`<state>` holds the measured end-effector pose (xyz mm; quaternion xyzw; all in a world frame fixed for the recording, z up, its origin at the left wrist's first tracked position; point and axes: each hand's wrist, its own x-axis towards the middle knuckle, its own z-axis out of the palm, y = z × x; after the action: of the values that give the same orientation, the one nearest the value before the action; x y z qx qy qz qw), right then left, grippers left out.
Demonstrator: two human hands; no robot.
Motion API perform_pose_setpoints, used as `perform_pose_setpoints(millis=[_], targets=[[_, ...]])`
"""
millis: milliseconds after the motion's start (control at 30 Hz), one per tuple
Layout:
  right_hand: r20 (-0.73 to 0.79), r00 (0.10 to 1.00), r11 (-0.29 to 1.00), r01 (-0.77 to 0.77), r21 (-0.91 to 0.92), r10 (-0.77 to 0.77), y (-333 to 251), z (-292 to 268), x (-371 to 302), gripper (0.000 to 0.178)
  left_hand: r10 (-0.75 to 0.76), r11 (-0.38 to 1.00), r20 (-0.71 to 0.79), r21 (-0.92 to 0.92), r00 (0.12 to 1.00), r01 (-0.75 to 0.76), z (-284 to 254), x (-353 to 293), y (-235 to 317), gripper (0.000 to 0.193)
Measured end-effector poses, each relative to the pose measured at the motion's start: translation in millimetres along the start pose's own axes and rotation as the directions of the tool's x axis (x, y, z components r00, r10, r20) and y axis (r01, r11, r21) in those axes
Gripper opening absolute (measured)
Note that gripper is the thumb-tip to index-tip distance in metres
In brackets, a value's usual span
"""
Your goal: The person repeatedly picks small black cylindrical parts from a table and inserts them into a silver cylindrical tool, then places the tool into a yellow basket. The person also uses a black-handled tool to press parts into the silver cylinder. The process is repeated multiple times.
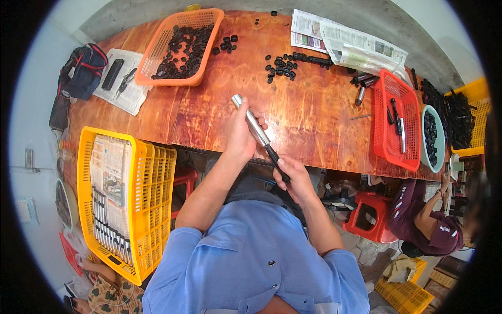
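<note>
Silver-and-black tube (259, 133) in both hands (241, 135), printed newspapers (361, 48) beyond.

We see a wooden bench (314, 128), red-brown and glossy, its grain blotchy. On its left side we have a newspaper (133, 100), then an orange basket (172, 82), with a few black rings (234, 38) scattered just beside it. Across the middle, toward the far edge, we find loose caps (280, 69) near a black rod (312, 59), and more papers (361, 44) behind. To our right lie metal tubes (361, 96), a thin pin (361, 116), a red basket (397, 161) and, beside that, a pale bowl (442, 141).
</note>
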<state>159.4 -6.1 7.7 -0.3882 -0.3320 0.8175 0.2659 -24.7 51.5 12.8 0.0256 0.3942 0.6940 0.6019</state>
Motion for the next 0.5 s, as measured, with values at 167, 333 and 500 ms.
perform_pose_setpoints(millis=[167, 333, 500], targets=[[0.009, 1.0, 0.996, -0.028, 0.08, 0.027, -1.8, 2.6, -0.3, 0.034, 0.015, 0.997, 0.03, -0.07, 0.999, -0.013, -1.8, -0.7, -4.2, 0.032], [0.003, 0.999, 0.997, -0.037, 0.07, 0.037, -4.5, 11.7, 0.7, 0.033, 0.017, 0.998, -0.019, -0.058, 1.0, -0.018, 3.4, -4.1, -2.3, 0.036], [0.046, 0.999, 0.994, -0.028, 0.109, 0.023, 2.1, 7.6, 3.1, 0.028, 0.08, 0.996, -0.051, -0.034, 0.995, -0.082, 0.9, -1.6, -5.6, 0.037]])
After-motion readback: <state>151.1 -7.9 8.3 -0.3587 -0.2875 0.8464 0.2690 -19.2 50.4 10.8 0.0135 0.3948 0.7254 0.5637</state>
